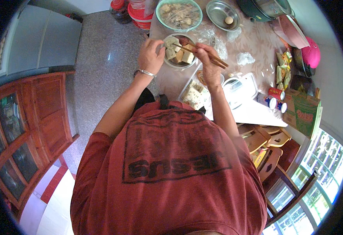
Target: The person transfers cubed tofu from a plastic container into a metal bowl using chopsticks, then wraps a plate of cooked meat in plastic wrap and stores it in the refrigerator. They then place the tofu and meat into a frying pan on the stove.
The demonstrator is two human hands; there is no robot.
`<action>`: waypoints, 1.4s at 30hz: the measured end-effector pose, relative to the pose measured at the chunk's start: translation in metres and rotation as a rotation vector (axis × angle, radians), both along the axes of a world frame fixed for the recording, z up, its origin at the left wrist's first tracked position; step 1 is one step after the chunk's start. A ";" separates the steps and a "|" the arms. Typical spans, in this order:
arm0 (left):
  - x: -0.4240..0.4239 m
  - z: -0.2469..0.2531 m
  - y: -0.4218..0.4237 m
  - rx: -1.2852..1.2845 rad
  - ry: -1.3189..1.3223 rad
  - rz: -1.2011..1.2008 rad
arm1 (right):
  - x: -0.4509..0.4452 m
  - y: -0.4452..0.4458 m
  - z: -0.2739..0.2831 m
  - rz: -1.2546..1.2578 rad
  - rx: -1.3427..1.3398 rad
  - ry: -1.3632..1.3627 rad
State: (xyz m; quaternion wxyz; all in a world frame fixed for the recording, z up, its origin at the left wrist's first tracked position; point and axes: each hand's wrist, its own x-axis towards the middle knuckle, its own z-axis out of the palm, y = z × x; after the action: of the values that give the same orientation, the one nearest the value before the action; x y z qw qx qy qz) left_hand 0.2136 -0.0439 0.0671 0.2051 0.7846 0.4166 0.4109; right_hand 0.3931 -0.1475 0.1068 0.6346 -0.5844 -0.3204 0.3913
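Note:
My right hand point(212, 66) grips a pair of wooden chopsticks point(219, 61), whose tips reach over a round metal bowl point(177, 66). Pale, speckled tofu-like blocks point(187, 57), some with browned sides, fill much of this bowl. At the bowl's left rim is my left hand point(150, 57), a silver bangle on its wrist. Its fingers are bent, and whether they touch the rim is unclear. Beneath my right forearm, a clear plastic tray point(186, 88) holds more white speckled blocks point(193, 94), partly hidden.
Behind the bowl stand a green-rimmed basin point(201, 18) of plastic-covered food and a metal dish point(214, 22) with one egg point(229, 20). Crumpled plastic point(245, 58) lies to the right. Farther right are cans point(276, 93) and a carton point(302, 110); wooden chairs point(253, 138) stand below.

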 end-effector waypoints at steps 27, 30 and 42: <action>0.030 0.001 0.001 -0.205 0.031 -0.280 | 0.026 -0.134 0.084 -0.353 -0.372 -0.267; 0.010 0.010 -0.035 -0.419 0.049 -0.292 | 0.017 -0.150 0.084 -0.309 -0.405 -0.261; 0.000 -0.026 -0.085 -0.827 0.611 -0.770 | 0.007 -0.144 0.059 -0.204 -0.414 -0.364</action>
State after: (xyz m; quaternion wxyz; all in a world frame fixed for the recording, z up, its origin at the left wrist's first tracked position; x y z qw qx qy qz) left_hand 0.2141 -0.1285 0.0412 0.4954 0.8159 0.2688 -0.1289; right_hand 0.4003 -0.2912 0.1663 0.4702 -0.7910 -0.2820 0.2715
